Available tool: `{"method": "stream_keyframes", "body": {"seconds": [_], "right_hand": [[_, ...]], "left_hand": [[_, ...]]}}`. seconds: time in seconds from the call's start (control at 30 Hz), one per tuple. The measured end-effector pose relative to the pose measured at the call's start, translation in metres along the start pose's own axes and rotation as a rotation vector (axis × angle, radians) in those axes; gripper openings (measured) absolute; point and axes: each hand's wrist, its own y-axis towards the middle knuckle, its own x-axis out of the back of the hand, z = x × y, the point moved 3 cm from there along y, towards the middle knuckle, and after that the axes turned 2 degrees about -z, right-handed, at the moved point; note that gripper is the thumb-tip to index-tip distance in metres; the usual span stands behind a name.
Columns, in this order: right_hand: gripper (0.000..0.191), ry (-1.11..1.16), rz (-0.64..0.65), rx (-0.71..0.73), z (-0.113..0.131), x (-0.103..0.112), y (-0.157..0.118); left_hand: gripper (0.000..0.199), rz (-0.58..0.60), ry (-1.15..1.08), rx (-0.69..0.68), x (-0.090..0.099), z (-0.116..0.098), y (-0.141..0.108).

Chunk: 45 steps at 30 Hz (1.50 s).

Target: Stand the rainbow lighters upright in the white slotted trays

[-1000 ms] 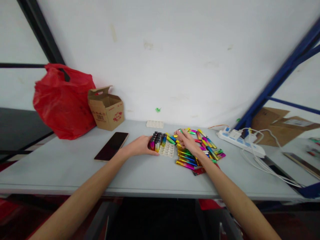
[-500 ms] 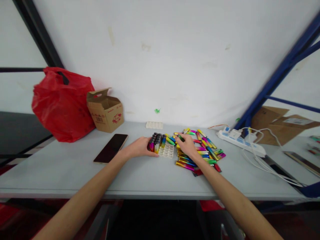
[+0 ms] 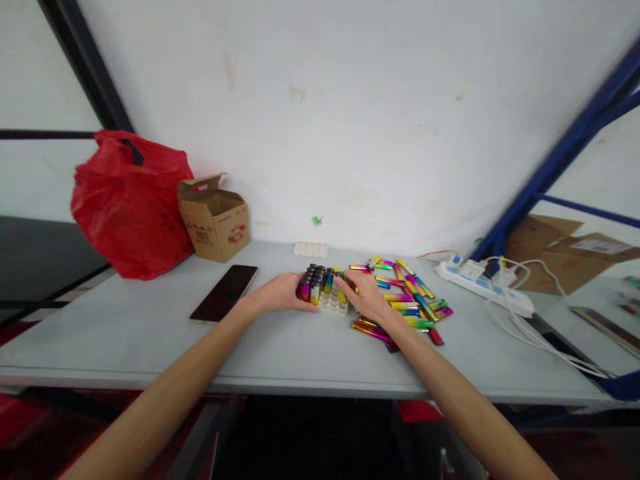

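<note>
Left grip clasps upright lighters; right grip pinches 1 yellow lighter, its body showing below.

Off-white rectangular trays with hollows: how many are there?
2. One off-white tray sits between the left hand and right hand, partly filled with upright, shiny multicoloured lighters; the other tray lies near the white wall. Others may be hidden.

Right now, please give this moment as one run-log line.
left hand: holding upright lighters in tray | right hand: pinching lighter at tray | loose lighters: on table, right of tray
</note>
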Motion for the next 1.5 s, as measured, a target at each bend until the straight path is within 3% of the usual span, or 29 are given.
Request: {"method": "stream_keyframes", "body": {"seconds": [0.17, 0.37, 0.5, 0.6, 0.73, 0.87, 1.0, 1.17, 1.3, 1.5], "right_hand": [[0.039, -0.032, 0.076, -0.049, 0.0, -0.004, -0.001], [0.033, -0.266, 0.19, 0.066, 0.004, -0.013, 0.001], [0.034, -0.408, 0.257, 0.032, 0.011, -0.018, 0.003], [0.036, -0.522, 0.269, -0.018, 0.017, -0.019, 0.004], [0.042, -0.486, 0.25, 0.035, 0.021, -0.011, 0.003], [0.043, -0.46, 0.167, 0.003, -0.003, 0.008, 0.002], [0.028, -0.484, 0.054, -0.14, -0.053, 0.029, -0.002], [0.026, -0.443, 0.091, -0.103, -0.102, 0.035, -0.006], [0.036, -0.504, 0.166, -0.085, -0.106, 0.025, -0.003], [0.035, -0.541, 0.263, -0.151, -0.087, 0.019, 0.003]], "left_hand": [[0.07, -0.01, -0.005, -0.001, -0.001, 0.002, 0.0], [0.069, -0.019, 0.018, -0.025, -0.002, 0.003, 0.001], [0.069, -0.027, 0.031, -0.028, -0.003, 0.006, 0.002], [0.069, -0.031, 0.037, -0.022, -0.004, 0.007, 0.002], [0.067, -0.025, 0.021, -0.023, -0.002, 0.004, 0.001], [0.07, -0.015, 0.0, -0.015, -0.001, 0.002, 0.001], [0.072, -0.013, 0.013, -0.01, 0.0, 0.002, 0.001], [0.072, -0.006, 0.035, -0.006, 0.0, 0.001, 0.0], [0.07, -0.001, 0.053, -0.004, 0.0, 0.0, 0.0], [0.071, -0.005, 0.039, -0.007, 0.001, 0.001, 0.0]]}}
